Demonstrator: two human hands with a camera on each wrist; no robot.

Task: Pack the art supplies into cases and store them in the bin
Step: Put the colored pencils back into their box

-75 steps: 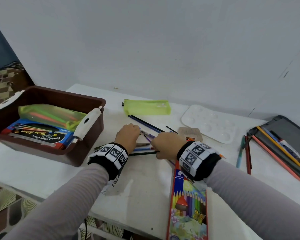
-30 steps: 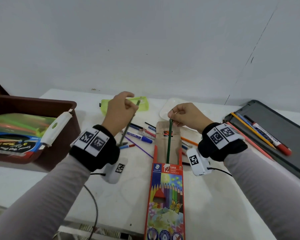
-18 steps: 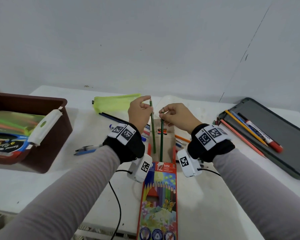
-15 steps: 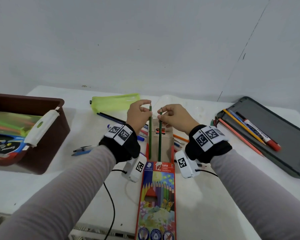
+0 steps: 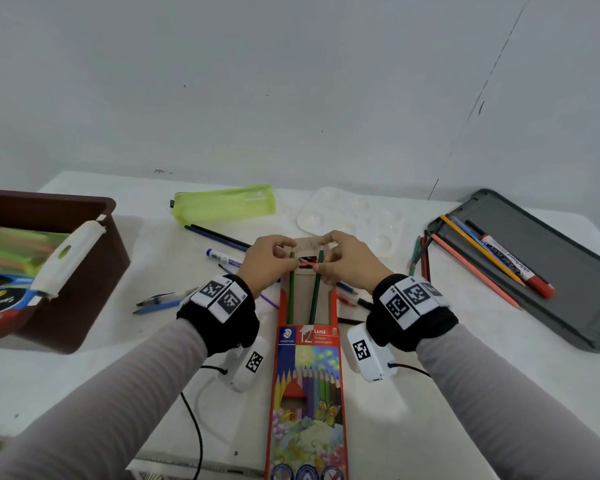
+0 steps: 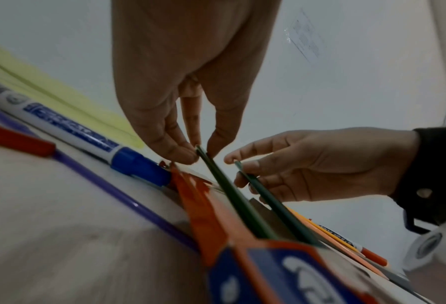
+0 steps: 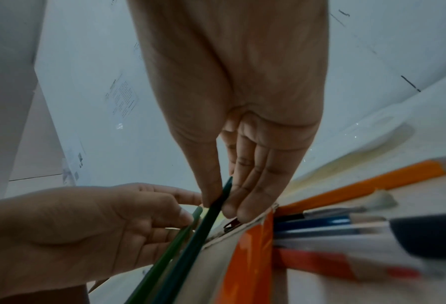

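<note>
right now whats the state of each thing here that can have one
left hand: pinches the left green pencil
right hand: pinches the right green pencil
both pencils: lower ends inside the box, tops sticking out
coloured pencil box: flap open, lying flat
green pencil pouch: lying flat, zip not readable
brown bin: open, holding packed supplies
grey case: open, pencils and marker inside

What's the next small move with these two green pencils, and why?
Probably slide both further down into the box. The left hand pinches the top of one pencil and the right hand the other pencil; their lower ends are already inside the open mouth, yet most of each shaft shows above the flap.
</note>
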